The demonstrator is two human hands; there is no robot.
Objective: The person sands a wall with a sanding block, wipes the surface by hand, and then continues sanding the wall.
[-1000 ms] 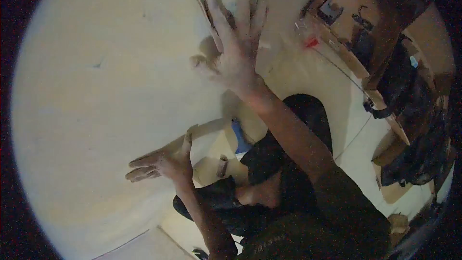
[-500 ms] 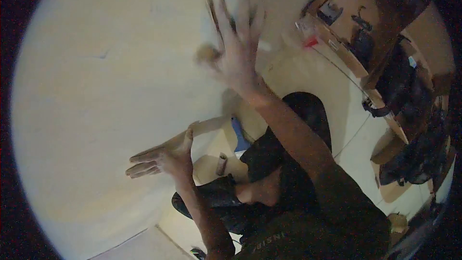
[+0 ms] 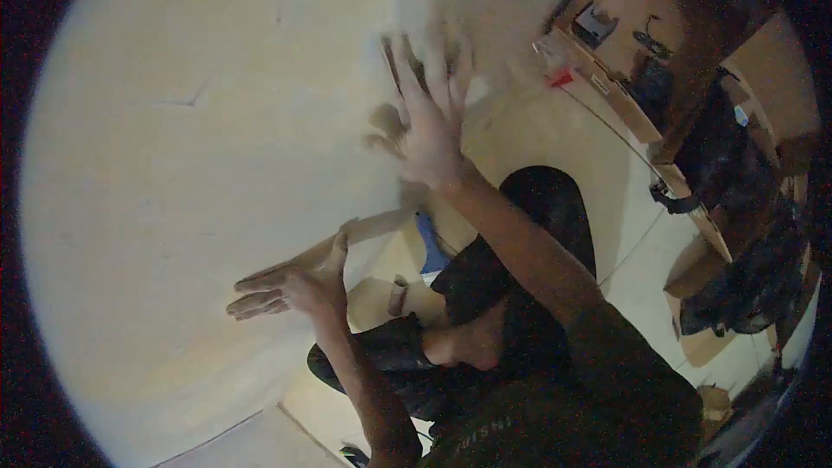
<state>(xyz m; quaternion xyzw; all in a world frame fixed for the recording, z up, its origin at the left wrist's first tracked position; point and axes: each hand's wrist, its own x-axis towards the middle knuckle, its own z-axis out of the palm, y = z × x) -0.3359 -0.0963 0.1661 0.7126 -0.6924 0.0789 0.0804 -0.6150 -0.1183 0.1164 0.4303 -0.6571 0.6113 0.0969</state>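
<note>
My left hand (image 3: 303, 289) lies flat against the large pale, wall-like surface (image 3: 173, 182), fingers stretched to the left and thumb pointing up. Higher up, my right hand (image 3: 429, 126) touches the same surface with its fingers spread and thumb out to the left. A dark patch beside that thumb could be shadow; I cannot make it out. Between the two arms, a blue-handled paintbrush (image 3: 427, 243) lies near my knee. Close to it is a small brown roll or tube (image 3: 398, 296).
My folded legs (image 3: 546, 208) are just below the surface. On the right stands an open cardboard box (image 3: 624, 108) with dark items inside, and dark bags or cloth (image 3: 737, 295) beside it. A small red object (image 3: 562, 77) is near the box's edge.
My right hand has slid down along the pale surface and slightly toward me, fingers still spread. My left hand stays in nearly the same place.
</note>
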